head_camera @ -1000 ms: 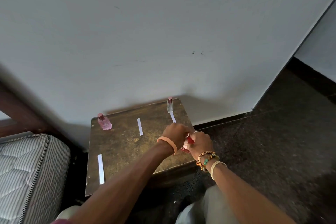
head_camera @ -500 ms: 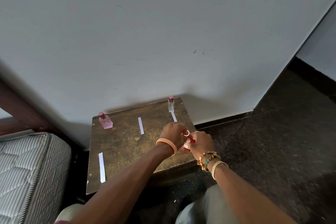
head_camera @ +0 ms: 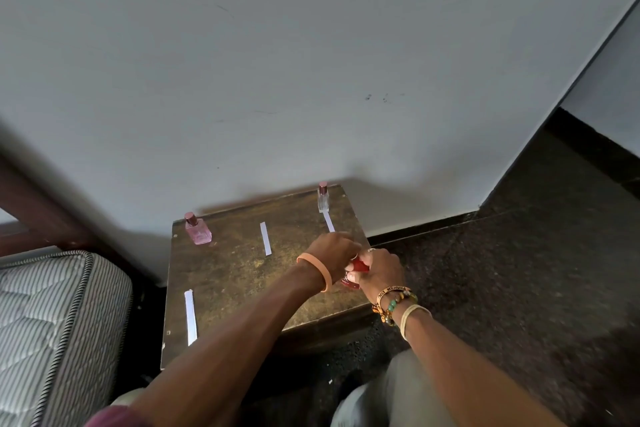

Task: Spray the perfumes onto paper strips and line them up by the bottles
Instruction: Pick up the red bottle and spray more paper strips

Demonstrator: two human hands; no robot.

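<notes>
Soft, flat daylight, fairly dim overall. Pale grey painted wall [head_camera: 311, 62] evenly lit, with a broad soft shadow on it at 12 o'clock from the worn brown wooden table [head_camera: 235, 274]. Dark speckled stone floor [head_camera: 519, 288] underexposed at 4 o'clock, detail lost. Faint sheen mid tabletop. Left hand [head_camera: 332, 253], right hand [head_camera: 384, 270] and the small red perfume bottle [head_camera: 358, 267] they grip look slightly motion-smeared. Wide-angle bending at 3 and 9 o'clock edges. Striped grey mattress [head_camera: 52, 322] soft.
</notes>
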